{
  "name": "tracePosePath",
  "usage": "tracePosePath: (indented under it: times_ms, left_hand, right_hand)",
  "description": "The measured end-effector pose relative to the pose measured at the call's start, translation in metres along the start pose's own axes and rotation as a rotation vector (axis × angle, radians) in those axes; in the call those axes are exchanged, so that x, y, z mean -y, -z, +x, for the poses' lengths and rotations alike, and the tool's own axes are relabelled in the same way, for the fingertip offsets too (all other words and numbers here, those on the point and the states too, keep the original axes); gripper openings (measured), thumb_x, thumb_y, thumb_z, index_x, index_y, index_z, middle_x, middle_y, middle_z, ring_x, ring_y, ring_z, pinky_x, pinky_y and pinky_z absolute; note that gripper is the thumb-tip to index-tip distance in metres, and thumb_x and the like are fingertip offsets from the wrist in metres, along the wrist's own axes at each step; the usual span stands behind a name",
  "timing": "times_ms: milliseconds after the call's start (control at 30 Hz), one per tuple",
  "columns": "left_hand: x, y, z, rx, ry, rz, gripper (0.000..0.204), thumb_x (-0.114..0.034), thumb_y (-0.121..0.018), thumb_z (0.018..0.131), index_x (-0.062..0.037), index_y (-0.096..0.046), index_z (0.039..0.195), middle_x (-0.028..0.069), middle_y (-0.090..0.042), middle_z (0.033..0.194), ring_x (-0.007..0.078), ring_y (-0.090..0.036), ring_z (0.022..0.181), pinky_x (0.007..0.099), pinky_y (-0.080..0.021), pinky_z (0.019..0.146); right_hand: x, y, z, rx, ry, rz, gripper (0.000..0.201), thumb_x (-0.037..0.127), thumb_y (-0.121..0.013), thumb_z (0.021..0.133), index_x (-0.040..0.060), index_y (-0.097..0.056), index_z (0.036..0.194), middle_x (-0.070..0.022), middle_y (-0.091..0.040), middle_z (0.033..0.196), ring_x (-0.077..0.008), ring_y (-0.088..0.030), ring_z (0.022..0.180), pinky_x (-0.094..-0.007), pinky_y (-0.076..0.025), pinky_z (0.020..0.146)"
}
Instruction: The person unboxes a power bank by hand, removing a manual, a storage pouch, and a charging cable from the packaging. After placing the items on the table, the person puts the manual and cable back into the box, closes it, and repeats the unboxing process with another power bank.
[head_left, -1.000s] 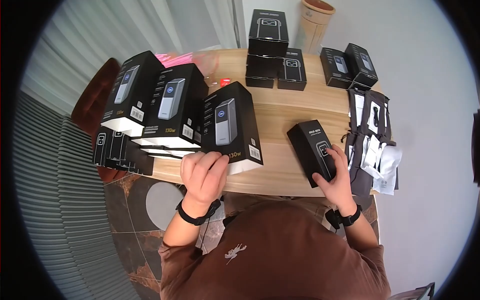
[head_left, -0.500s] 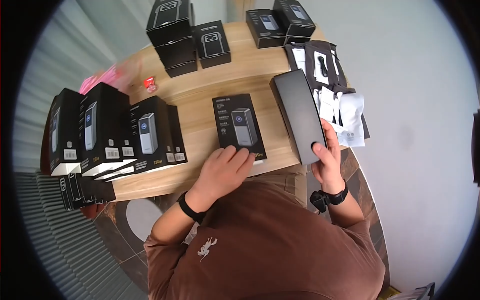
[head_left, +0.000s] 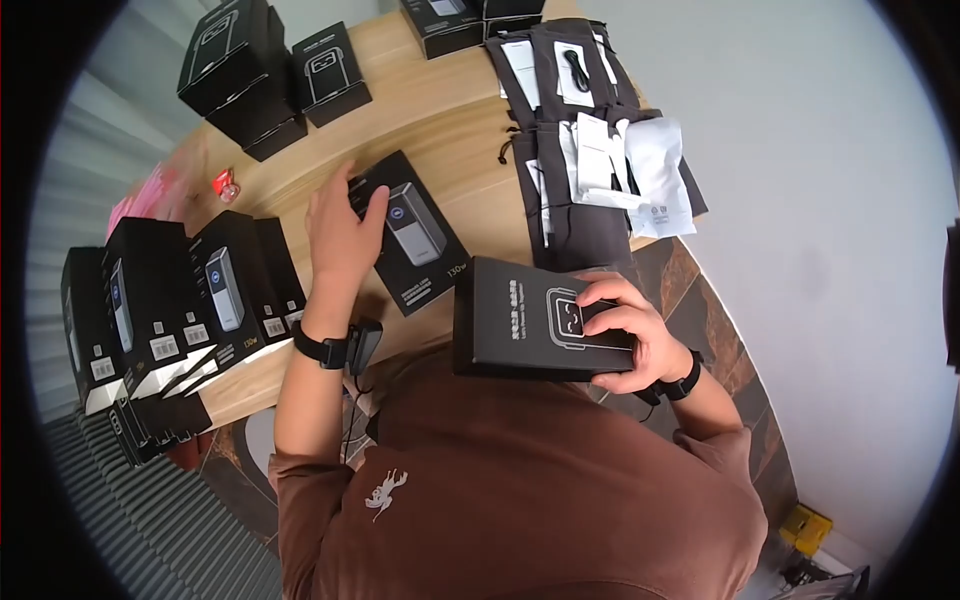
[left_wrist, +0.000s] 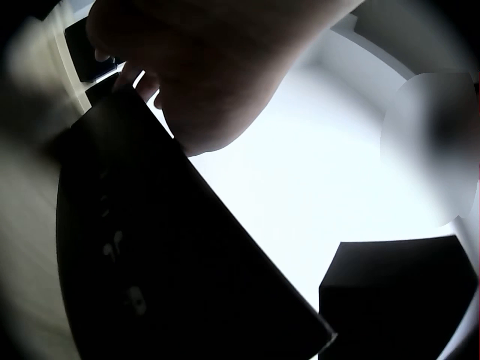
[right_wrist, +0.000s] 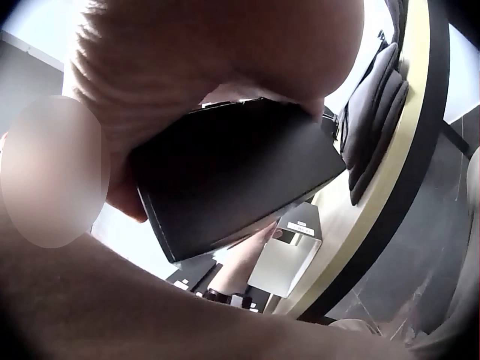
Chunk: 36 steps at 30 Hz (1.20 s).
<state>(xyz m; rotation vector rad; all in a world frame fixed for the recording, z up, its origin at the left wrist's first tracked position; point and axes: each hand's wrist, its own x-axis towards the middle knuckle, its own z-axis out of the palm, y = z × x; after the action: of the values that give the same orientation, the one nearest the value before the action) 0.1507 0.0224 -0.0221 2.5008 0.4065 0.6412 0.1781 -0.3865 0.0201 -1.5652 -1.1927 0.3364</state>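
Observation:
My left hand (head_left: 345, 230) grips the far end of a black box sleeve (head_left: 418, 240) printed with a power bank picture and "130w", its thumb on the printed face. In the right wrist view this sleeve's near end is open, with a pale inside (right_wrist: 283, 259). The left wrist view has the sleeve (left_wrist: 157, 240) dark and backlit, the hand at its top. My right hand (head_left: 640, 335) holds a black inner box (head_left: 510, 315) bearing a line-drawn face, fingers over its printed top and thumb along the near side. This box is close to the table's front edge, beside the sleeve's lower corner.
Several similar black boxes (head_left: 225, 290) stand in a row at the left. At the back are stacked black boxes (head_left: 225, 75) and a single one (head_left: 332, 80). Dark pouches (head_left: 585, 235) with white leaflets and a cable lie at the right. A small red wrapper (head_left: 226, 186) lies near pink plastic (head_left: 150, 195).
My right hand has brought the inner box left and turned it crosswise, face drawing up. My left hand has moved from the sleeve's near end to its far end, and the sleeve is now slanted.

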Motion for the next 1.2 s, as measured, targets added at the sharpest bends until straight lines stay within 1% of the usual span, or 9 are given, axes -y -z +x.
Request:
tracePosePath:
  times_ms: [33,67,167,200,433,667,800,1100,1200]
  left_hand:
    - [0.002,0.000,0.003,0.072,0.079,-0.034,0.042,-0.027,-0.078,0.095,-0.0021,-0.068,0.127,0.0215,-0.067,0.131,0.0408,-0.061,0.124,0.0490,-0.048,0.105]
    - [0.010,-0.004,0.001,0.013,-0.008,-0.090,0.032,-0.027,-0.079,0.097,-0.0011,-0.072,0.114,0.0136,-0.073,0.104,0.0304,-0.069,0.096,0.0407,-0.053,0.089]
    - [0.025,0.000,-0.007,0.108,0.206,-0.362,0.023,-0.023,-0.076,0.102,-0.0011,-0.071,0.106,0.0042,-0.070,0.086,0.0153,-0.064,0.078,0.0304,-0.051,0.076]
    - [0.028,0.003,-0.010,0.150,0.278,-0.434,0.020,-0.020,-0.071,0.107,-0.0007,-0.070,0.103,-0.0025,-0.065,0.080,0.0047,-0.054,0.075,0.0229,-0.044,0.070]
    - [0.045,0.008,-0.022,-0.052,0.474,-0.623,0.021,-0.019,-0.066,0.110,0.0003,-0.069,0.101,-0.0043,-0.066,0.084,0.0018,-0.051,0.075,0.0207,-0.042,0.068]
    - [0.042,0.005,-0.028,-0.076,0.537,-0.720,0.023,-0.020,-0.063,0.112,-0.0002,-0.069,0.103,-0.0035,-0.067,0.087,0.0014,-0.052,0.077,0.0206,-0.043,0.070]
    - [0.030,0.002,-0.031,-0.093,0.598,-0.800,0.025,-0.023,-0.060,0.114,-0.0005,-0.068,0.106,-0.0037,-0.065,0.088,0.0020,-0.051,0.078,0.0210,-0.042,0.071]
    - [0.028,0.004,-0.033,-0.132,0.516,-0.731,0.025,-0.022,-0.060,0.114,-0.0004,-0.066,0.104,-0.0045,-0.062,0.086,0.0025,-0.049,0.078,0.0218,-0.042,0.071]
    - [0.017,0.008,-0.037,-0.078,0.488,-0.704,0.024,-0.021,-0.060,0.114,-0.0001,-0.066,0.104,-0.0044,-0.062,0.085,0.0022,-0.049,0.078,0.0217,-0.043,0.071]
  right_hand:
    - [0.001,0.002,-0.002,0.027,0.002,-0.014,0.056,0.023,-0.093,0.070,0.0091,-0.072,0.120,-0.0157,-0.059,0.142,-0.0428,-0.054,0.135,-0.0531,-0.046,0.110]
    - [0.003,0.003,-0.004,0.033,-0.015,-0.033,0.055,0.020,-0.093,0.068,0.0104,-0.073,0.119,-0.0132,-0.060,0.141,-0.0439,-0.055,0.132,-0.0531,-0.048,0.107]
    - [0.005,0.005,-0.009,0.042,0.014,-0.162,0.055,0.019,-0.092,0.066,0.0122,-0.074,0.117,-0.0119,-0.060,0.140,-0.0447,-0.056,0.131,-0.0531,-0.050,0.106]
    - [0.005,0.005,-0.012,0.014,0.021,-0.196,0.055,0.019,-0.092,0.065,0.0127,-0.074,0.116,-0.0114,-0.061,0.139,-0.0450,-0.056,0.131,-0.0535,-0.050,0.105]
    - [-0.010,-0.004,-0.022,-0.127,0.077,-0.491,0.054,0.019,-0.091,0.063,0.0145,-0.074,0.114,-0.0098,-0.064,0.133,-0.0475,-0.057,0.131,-0.0559,-0.051,0.101]
    - [-0.022,-0.034,-0.019,-0.362,0.029,-0.678,0.055,0.019,-0.091,0.061,0.0141,-0.074,0.113,-0.0087,-0.065,0.131,-0.0495,-0.057,0.130,-0.0554,-0.050,0.100]
    - [-0.029,-0.048,-0.012,-0.353,0.082,-0.761,0.057,0.018,-0.091,0.061,0.0158,-0.074,0.115,-0.0079,-0.065,0.131,-0.0480,-0.058,0.129,-0.0538,-0.049,0.098]
    - [-0.027,-0.034,-0.002,-0.152,0.072,-0.645,0.055,0.019,-0.089,0.060,0.0169,-0.074,0.113,-0.0056,-0.066,0.130,-0.0445,-0.058,0.131,-0.0524,-0.049,0.097]
    - [-0.025,-0.030,0.003,-0.098,0.085,-0.623,0.054,0.018,-0.088,0.060,0.0167,-0.074,0.112,-0.0058,-0.066,0.130,-0.0439,-0.058,0.131,-0.0517,-0.049,0.095]
